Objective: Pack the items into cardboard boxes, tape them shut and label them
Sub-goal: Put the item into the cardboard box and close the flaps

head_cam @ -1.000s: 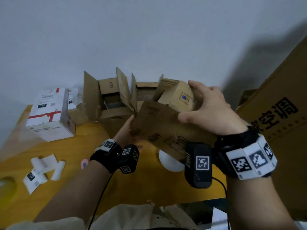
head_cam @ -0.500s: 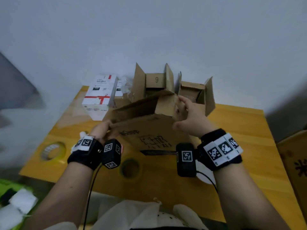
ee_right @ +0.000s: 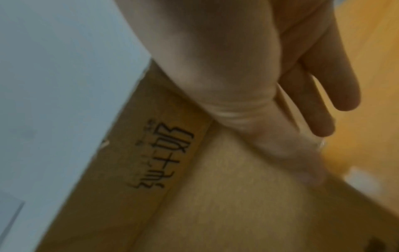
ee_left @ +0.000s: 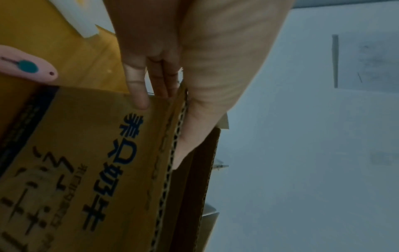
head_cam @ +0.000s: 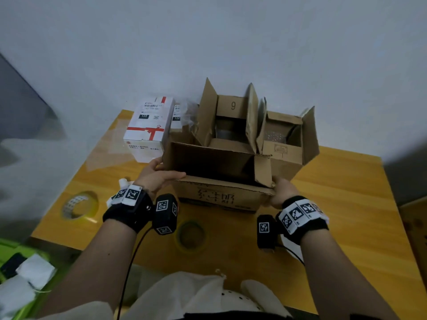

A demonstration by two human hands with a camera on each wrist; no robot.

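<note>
A brown cardboard box [head_cam: 217,197] with dark printed characters stands open-topped on the yellow table [head_cam: 335,204], in front of me. My left hand [head_cam: 159,174] grips its left end; in the left wrist view the thumb [ee_left: 194,119] lies inside the wall and the fingers [ee_left: 138,95] outside on the box [ee_left: 86,153]. My right hand [head_cam: 280,192] holds the near right corner; the blurred right wrist view shows that hand [ee_right: 280,110] against the box [ee_right: 215,204]. The inside is dark; I cannot tell if anything is in it.
Behind it stand two open boxes, one marked 9 [head_cam: 232,105] and one to its right [head_cam: 283,148]. A white carton with a red ribbon print [head_cam: 147,128] sits back left. Two tape rolls [head_cam: 79,204] [head_cam: 191,236] lie near me. A pink tool [ee_left: 28,68] lies by the left hand.
The box was a folded carton held up and tilted; it now stands opened out square on the table with one hand at each end. My view has turned left and down.
</note>
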